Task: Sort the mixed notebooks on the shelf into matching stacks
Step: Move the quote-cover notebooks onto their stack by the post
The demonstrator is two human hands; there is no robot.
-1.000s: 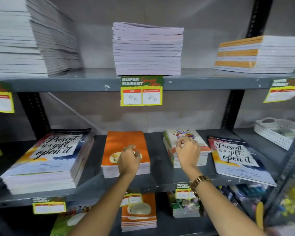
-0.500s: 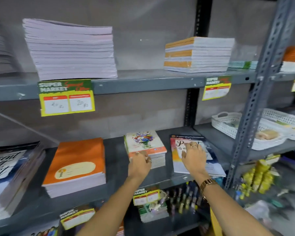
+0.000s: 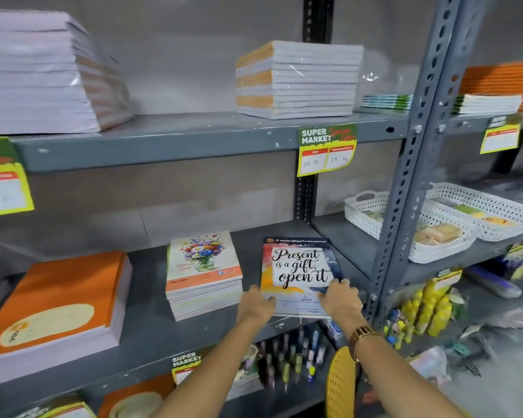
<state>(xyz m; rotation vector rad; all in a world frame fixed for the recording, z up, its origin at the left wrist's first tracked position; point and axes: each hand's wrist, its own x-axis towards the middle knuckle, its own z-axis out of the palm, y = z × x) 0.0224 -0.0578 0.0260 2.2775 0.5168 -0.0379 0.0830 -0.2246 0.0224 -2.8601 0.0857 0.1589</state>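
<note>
A "Present is a gift, open it" notebook (image 3: 299, 267) lies at the right end of the middle shelf (image 3: 151, 336). My left hand (image 3: 255, 306) grips its near left corner and my right hand (image 3: 338, 298) grips its near right corner. To its left stands a stack of flower-cover notebooks (image 3: 203, 276), and further left a thick orange stack (image 3: 58, 300). The edge of another stack shows at the far left, mostly cut off.
The upper shelf (image 3: 163, 140) holds a tall white stack (image 3: 43, 73), an orange-and-white stack (image 3: 296, 79) and thin green notebooks (image 3: 387, 101). A grey upright post (image 3: 405, 188) stands right of my hands. White baskets (image 3: 405, 230) sit beyond it. Pens and yellow bottles (image 3: 432, 309) fill lower shelves.
My view has swung right. My left hand left the orange stack, then the flower stack, and my right hand left the flower stack; both now hold the "Present is a gift" notebook.
</note>
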